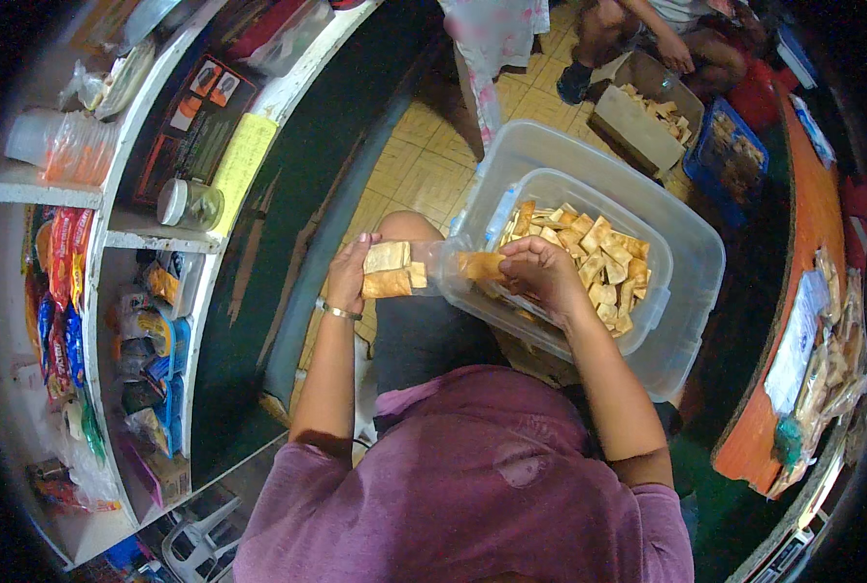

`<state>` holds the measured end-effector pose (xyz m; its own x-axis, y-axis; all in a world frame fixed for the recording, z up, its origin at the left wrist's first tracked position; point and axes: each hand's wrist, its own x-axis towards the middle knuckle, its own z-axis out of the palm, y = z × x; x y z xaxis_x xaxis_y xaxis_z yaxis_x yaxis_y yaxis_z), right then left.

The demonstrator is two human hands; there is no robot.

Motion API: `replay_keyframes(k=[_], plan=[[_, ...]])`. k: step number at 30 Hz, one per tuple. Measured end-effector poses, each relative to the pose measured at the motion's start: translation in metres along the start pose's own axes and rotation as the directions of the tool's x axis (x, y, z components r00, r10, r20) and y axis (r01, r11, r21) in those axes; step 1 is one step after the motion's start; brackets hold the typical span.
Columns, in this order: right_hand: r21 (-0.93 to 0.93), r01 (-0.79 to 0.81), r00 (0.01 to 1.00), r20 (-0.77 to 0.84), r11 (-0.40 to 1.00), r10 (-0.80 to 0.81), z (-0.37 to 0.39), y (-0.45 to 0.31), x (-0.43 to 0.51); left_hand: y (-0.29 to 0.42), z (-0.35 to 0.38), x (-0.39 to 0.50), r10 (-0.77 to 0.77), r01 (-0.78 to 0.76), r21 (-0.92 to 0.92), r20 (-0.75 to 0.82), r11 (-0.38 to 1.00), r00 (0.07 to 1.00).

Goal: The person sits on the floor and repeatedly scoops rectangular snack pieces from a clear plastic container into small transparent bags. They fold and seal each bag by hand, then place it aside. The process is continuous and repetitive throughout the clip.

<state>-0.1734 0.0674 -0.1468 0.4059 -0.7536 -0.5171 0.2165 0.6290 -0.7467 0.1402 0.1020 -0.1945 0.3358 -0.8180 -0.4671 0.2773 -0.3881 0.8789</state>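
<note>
My left hand grips a clear plastic bag from its closed end. Several flat, golden-brown crackers lie inside it. At the bag's mouth, my right hand pinches a browned rectangular cracker between thumb and fingers. Beneath and beyond the right hand sits a smaller clear plastic tub heaped with loose crackers. That tub rests in a larger translucent plastic bin. The bag's open end overlaps the near left corner of the bin.
Another person sits at the far right beside a cardboard box of pieces and a blue crate. White shelves with packaged goods line the left. An orange wooden surface bearing plastic bags runs along the right.
</note>
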Motion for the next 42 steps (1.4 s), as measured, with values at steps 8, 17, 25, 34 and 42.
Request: replay_keyframes(k=[8,17,25,34,42], plan=[[0.021,-0.009,0.994,0.110,1.000,0.006,0.008,0.024,0.021,0.006,0.008,-0.004,0.060,-0.070,0.103,0.092,0.992,0.994],[-0.078,0.104,0.986,0.139,0.991,-0.092,0.021,0.031,0.017,0.012,0.014,-0.012,0.080,-0.089,0.107,0.091,0.990,0.993],[-0.062,0.102,0.990,0.102,0.993,-0.095,0.025,0.032,0.020,0.007,0.011,-0.012,0.137,-0.145,0.057,0.114,0.988,0.984],[-0.107,0.111,0.985,0.145,0.988,-0.095,0.029,0.034,0.016,-0.003,0.007,-0.006,0.188,-0.191,0.035,0.089,0.981,0.978],[-0.142,0.178,0.975,0.159,0.974,-0.155,0.035,0.034,0.019,-0.005,0.009,-0.007,0.208,-0.214,0.095,0.067,0.972,0.976]])
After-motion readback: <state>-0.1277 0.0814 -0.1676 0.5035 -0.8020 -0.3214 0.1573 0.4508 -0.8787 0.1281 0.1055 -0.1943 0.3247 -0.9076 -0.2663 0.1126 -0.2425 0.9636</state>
